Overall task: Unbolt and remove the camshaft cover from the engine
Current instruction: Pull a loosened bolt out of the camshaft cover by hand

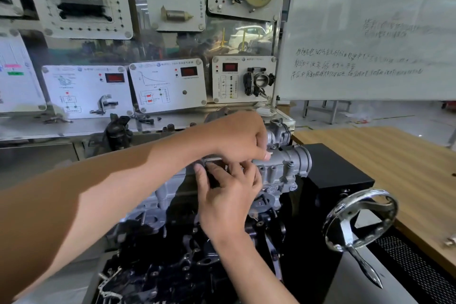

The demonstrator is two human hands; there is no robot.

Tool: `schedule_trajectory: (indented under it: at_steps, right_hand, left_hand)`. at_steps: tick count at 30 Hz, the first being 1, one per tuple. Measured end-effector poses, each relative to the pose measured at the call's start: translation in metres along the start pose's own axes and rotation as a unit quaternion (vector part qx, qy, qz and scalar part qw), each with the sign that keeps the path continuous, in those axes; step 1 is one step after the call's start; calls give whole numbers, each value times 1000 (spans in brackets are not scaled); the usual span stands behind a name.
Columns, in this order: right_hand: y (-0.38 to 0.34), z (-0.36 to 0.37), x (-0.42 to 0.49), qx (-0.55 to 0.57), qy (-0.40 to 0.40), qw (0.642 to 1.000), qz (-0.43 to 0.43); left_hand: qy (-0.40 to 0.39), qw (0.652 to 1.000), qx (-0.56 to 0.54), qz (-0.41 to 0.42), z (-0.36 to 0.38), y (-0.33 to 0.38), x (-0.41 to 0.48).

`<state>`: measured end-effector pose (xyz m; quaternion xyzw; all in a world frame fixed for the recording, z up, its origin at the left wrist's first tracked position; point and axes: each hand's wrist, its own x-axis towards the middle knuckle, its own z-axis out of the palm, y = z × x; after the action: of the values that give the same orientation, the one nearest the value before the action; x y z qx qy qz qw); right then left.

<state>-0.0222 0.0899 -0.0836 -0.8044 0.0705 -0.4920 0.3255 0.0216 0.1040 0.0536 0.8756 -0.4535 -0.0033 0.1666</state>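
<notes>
The silver camshaft cover (283, 163) sits on top of the engine (158, 200), which is mounted on a black stand. My left hand (237, 136) reaches in from the left and curls down over the cover's top, thumb pressed to its right part. Coming up from below, my right hand (229, 190) has its thumb and fingers closed against the cover's near side. A thin silver bar (214, 159) shows between the two hands; I cannot tell if it is a tool or the cover's edge. Any bolts under the hands are hidden.
A chrome handwheel (360, 219) juts out at the right of the black stand box (340, 173). A wooden table (394, 155) lies to the right, a whiteboard (370, 32) behind it. Training panels (167, 84) line the back. Dark loose parts (160, 274) lie below the engine.
</notes>
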Motion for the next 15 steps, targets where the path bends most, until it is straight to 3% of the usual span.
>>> schedule_trajectory:
  at_steps: [6, 15]
  right_hand:
    - [2, 8, -9, 40, 34, 998, 29]
    - [6, 10, 0, 4, 21, 1000, -5]
  left_hand:
    - [10, 997, 42, -58, 19, -1, 15]
    - [121, 975, -11, -184, -8, -55, 9]
